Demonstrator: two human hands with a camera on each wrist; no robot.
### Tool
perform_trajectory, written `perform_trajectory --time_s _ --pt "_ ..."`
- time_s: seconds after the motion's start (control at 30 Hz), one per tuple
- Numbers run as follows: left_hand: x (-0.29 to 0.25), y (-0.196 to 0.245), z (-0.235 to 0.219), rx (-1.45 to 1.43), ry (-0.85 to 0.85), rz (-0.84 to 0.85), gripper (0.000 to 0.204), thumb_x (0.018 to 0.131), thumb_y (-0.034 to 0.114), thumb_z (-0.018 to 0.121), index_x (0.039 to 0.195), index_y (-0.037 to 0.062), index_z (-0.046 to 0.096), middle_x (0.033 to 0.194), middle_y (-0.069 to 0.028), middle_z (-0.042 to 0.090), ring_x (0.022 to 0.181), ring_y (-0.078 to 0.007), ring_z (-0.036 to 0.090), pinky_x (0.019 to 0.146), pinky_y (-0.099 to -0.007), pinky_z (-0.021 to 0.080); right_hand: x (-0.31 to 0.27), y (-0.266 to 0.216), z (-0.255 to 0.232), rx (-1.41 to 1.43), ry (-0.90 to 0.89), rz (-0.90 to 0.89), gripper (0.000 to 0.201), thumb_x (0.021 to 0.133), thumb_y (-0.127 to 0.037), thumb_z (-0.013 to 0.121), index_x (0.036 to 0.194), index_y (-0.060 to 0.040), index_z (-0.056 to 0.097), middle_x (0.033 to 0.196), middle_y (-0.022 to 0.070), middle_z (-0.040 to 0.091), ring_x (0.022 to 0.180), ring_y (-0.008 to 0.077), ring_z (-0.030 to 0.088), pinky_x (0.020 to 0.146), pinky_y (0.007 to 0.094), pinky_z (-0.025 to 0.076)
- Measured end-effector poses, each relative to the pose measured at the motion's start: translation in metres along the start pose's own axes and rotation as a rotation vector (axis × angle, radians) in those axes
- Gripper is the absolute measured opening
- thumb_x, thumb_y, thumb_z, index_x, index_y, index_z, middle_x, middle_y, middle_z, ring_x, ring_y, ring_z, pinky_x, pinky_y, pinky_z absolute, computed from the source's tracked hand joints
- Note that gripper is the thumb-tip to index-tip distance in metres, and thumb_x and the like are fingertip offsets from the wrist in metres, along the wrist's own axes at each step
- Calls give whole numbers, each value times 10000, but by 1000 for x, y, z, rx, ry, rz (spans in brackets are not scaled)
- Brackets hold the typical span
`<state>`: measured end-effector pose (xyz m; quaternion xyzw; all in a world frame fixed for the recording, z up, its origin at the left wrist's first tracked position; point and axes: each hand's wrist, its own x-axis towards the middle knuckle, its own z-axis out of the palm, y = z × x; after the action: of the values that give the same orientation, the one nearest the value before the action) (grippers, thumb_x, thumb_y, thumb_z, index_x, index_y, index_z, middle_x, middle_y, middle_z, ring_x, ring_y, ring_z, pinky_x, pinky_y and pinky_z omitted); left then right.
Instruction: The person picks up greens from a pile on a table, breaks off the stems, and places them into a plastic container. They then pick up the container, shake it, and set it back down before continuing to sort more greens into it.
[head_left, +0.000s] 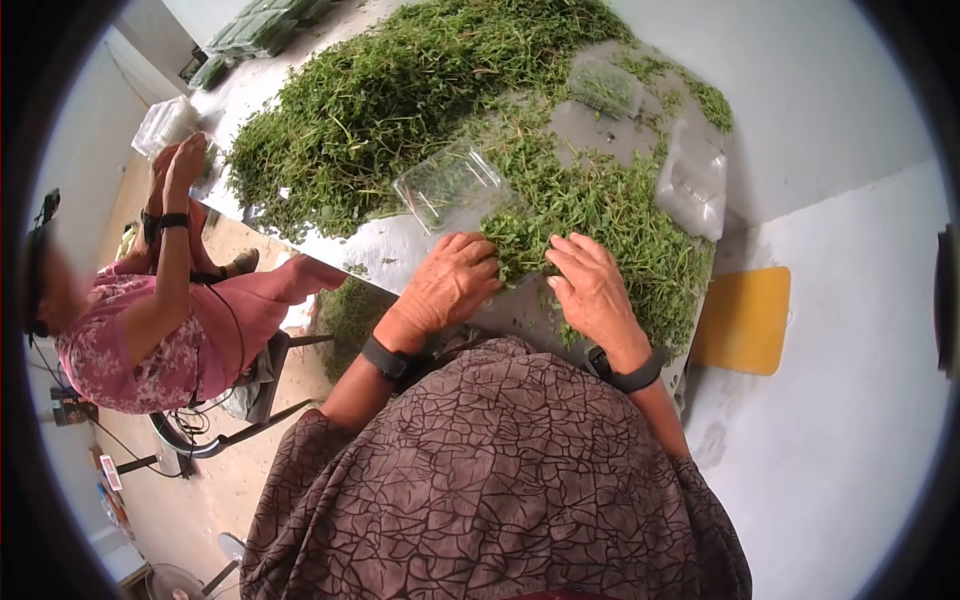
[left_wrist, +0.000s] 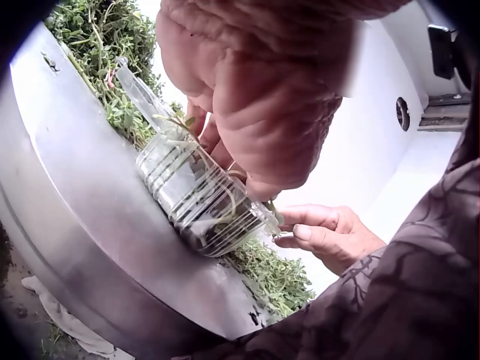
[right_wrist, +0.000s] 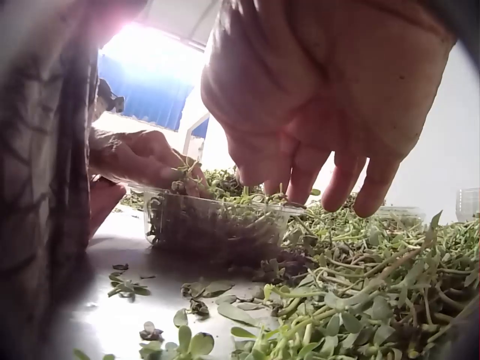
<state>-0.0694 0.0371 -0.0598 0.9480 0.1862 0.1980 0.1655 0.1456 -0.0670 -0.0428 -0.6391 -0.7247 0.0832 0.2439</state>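
Observation:
Between the two hands sits a clear plastic box (right_wrist: 214, 229) packed with leafy green stems, its lid (head_left: 455, 190) swung open on the far side. My left hand (head_left: 455, 275) is at the box's left side. Its bent fingers reach over the rim among the stems; whether they pinch any I cannot tell. From the right, my right hand (head_left: 595, 295) reaches toward the box. Its extended fingers hang down at the rim and the greens (right_wrist: 247, 193), as the right wrist view shows. The left wrist view has the ribbed box wall (left_wrist: 199, 199) below the left palm.
A large heap of greens (head_left: 370, 110) covers much of the table (head_left: 375, 245). Another box with greens (head_left: 605, 88) and a clear container (head_left: 695, 180) lie right. Packed boxes (head_left: 260, 25) are stacked far left. Another person (head_left: 150, 330) sits at the left. A yellow panel (head_left: 745, 320) is at right.

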Motion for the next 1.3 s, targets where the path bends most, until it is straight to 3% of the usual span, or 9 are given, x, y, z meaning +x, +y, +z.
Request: perform_trajectory --time_s 0.23,0.33,0.63,1.3 --pt "-15 6 -2 -23 191 19 452 702 91 697 1134 60 567 1200 -129 520 1121 -327 497 930 -457 410 -12 1 -10 35 55 63 326 787 -64 648 1105 5 624 1169 117 623 1173 298 493 996 409 388" --pt "-20 8 -3 -11 197 51 461 686 65 693 1130 72 569 1209 -126 519 1117 -325 500 916 -467 415 -16 2 -7 51 48 57 326 784 -60 650 1104 0 627 1158 115 628 1161 294 501 992 410 392" --pt "-18 8 3 -43 95 64 407 724 113 683 1113 62 577 1187 -125 522 1110 -312 506 924 -460 401 -13 -4 -4 32 42 13 337 774 -63 663 1099 10 610 1128 125 633 1155 291 500 982 415 394" --pt "-11 7 8 -30 43 35 334 771 170 673 1077 55 604 1150 -119 543 1099 -304 510 915 -437 410 11 -11 4 -53 -37 -122 331 775 -125 682 1069 8 605 1106 140 626 1165 328 480 991 446 361"
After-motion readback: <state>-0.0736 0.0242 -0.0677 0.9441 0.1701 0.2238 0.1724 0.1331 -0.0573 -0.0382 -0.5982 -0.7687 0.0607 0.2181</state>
